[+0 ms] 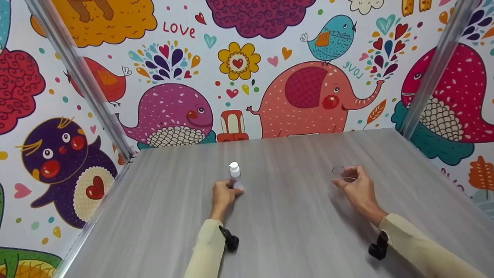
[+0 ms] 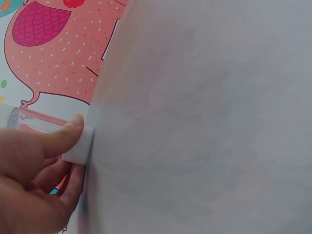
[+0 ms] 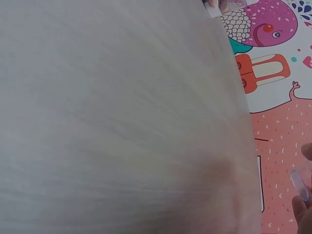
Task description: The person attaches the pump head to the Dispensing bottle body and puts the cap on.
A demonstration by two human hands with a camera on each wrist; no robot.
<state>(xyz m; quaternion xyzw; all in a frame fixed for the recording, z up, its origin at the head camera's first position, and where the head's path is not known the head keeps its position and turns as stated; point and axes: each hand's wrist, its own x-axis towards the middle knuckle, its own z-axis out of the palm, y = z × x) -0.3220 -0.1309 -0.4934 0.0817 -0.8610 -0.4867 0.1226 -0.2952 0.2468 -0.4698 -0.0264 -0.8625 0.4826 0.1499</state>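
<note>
A small pump bottle [image 1: 235, 172] with a white pump top and a see-through body stands upright on the table. My left hand [image 1: 222, 196] grips it low down. In the left wrist view, the thumb and fingers of that hand [image 2: 34, 170] pinch the bottle's white base [image 2: 78, 146]. Off to the right, my right hand [image 1: 361, 189] holds a clear round cap [image 1: 338, 170] above the table between thumb and fingers. Only the edge of this clear cap [image 3: 299, 185] and some fingertips [image 3: 299, 207] show in the right wrist view.
The grey wood-grain table [image 1: 285, 224] reaches back to a wall [image 1: 266, 100] printed with cartoon animals. Metal posts [image 1: 88, 85] stand at the table's back corners. A black wrist camera [image 1: 231, 240] is strapped to each sleeve.
</note>
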